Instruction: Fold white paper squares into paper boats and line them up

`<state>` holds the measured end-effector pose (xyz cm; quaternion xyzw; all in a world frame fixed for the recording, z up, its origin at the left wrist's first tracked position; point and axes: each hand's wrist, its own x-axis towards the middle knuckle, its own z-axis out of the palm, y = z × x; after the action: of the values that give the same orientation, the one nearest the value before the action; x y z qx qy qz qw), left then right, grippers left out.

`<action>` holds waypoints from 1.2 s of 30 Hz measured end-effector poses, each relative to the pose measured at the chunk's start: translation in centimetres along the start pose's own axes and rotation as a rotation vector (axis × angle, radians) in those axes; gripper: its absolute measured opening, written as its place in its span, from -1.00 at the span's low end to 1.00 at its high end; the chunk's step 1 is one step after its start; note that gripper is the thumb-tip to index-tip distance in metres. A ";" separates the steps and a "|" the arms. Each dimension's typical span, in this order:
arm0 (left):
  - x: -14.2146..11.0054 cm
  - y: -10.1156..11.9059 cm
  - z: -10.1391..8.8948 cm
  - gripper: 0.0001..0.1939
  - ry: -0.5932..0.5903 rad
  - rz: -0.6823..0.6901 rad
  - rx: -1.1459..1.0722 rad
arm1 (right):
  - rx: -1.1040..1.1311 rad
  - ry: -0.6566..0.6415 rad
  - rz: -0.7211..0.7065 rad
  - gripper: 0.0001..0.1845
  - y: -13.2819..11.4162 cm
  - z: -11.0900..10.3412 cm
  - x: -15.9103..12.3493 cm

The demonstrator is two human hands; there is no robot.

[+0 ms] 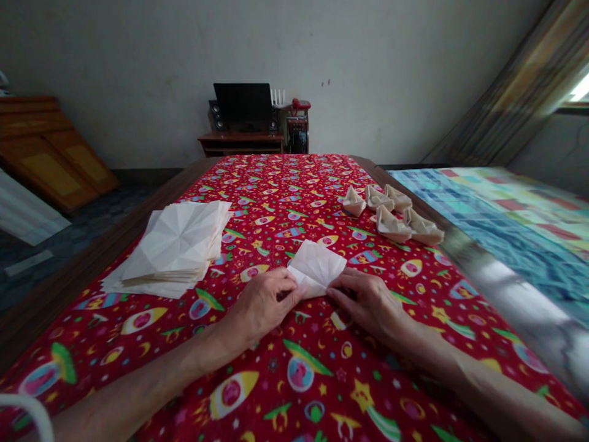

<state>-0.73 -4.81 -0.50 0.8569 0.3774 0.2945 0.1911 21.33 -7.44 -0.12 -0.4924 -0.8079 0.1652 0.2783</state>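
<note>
Both my hands are at a creased white paper sheet folded partly into shape on the red cloth. My left hand grips its left side, and my right hand pinches its lower right edge. To the left lies a thick stack of creased paper sheets. Several small folded paper boats stand in a loose group at the right. The red tablecloth has a printed pattern of rockets and stars.
The cloth covers a wooden table whose brown edge runs along the left. A blue patchwork bedcover lies to the right. A black monitor stands on a low desk against the far wall, and a wooden cabinet stands at the left.
</note>
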 end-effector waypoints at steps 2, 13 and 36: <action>0.3 0.0 0.1 -0.76 0.014 -0.035 0.077 | -0.049 0.010 0.030 -0.84 -0.1 0.2 0.2; 1.0 0.4 -0.4 -0.80 -0.057 -0.072 0.275 | -0.126 0.060 0.035 -0.89 0.1 0.6 0.6; 0.9 1.3 -0.6 -0.77 -0.217 0.257 0.430 | -0.580 -0.169 -0.199 -0.76 -2.0 0.1 -1.9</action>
<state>0.07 -4.87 1.02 0.9452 0.2970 0.1359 0.0049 20.57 -10.04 0.29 -0.4544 -0.8858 -0.0597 0.0730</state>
